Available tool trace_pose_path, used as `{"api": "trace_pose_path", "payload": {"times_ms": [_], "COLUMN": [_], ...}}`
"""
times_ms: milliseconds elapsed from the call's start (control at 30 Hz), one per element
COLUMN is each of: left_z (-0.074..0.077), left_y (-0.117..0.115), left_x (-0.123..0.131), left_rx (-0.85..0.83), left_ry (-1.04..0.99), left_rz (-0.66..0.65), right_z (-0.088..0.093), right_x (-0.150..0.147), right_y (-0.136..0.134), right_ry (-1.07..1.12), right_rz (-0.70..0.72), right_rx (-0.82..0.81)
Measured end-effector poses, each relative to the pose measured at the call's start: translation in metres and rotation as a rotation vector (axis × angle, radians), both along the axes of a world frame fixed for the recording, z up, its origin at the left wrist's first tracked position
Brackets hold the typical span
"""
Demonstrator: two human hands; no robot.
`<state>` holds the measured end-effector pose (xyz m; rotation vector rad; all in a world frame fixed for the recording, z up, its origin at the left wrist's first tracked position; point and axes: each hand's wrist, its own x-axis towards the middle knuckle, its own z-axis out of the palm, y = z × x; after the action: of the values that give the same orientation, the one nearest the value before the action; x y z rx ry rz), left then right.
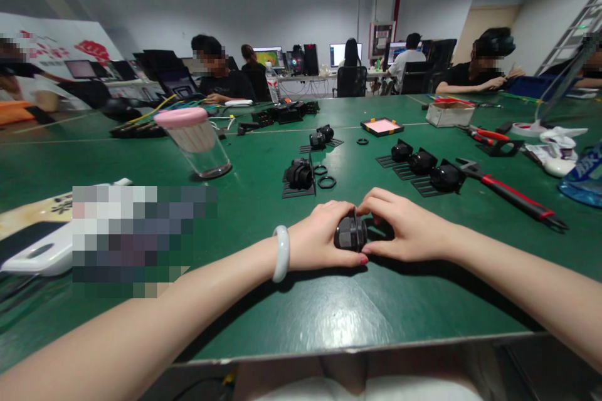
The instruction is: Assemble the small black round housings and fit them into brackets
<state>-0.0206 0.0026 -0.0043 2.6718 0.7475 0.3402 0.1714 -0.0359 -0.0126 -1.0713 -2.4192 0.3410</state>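
Note:
Both my hands rest on the green table (263, 307) and close around one small black plastic fitting (350, 233). My left hand (324, 235), with a pale bangle at the wrist, wraps its fingers over the fitting's left side. My right hand (407, 225) grips it from the right, fingertips meeting the left hand above it. Just beyond lie similar black fittings (299, 174) on ribbed black bases, with two loose black rings (326, 182) beside them.
Three more black fittings (422, 163) sit in a row at right, next to a red-handled wrench (510, 194). A clear cup with a pink lid (194, 138) stands at left. A pink tray (381, 126), pliers (486, 135) and seated people lie farther back.

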Motion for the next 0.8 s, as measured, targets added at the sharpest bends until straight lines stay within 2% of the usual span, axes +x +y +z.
{"api": "trace_pose_path", "payload": {"times_ms": [800], "left_z": [0.0017], "left_y": [-0.0007], "left_x": [0.0006], "left_rx": [-0.012], "left_ry": [-0.005], "left_rz": [0.011], "right_z": [0.0011], "right_x": [-0.0009], "right_y": [-0.0005], "right_ry": [-0.012], "right_rz": [0.009], "right_rx": [0.009]}}
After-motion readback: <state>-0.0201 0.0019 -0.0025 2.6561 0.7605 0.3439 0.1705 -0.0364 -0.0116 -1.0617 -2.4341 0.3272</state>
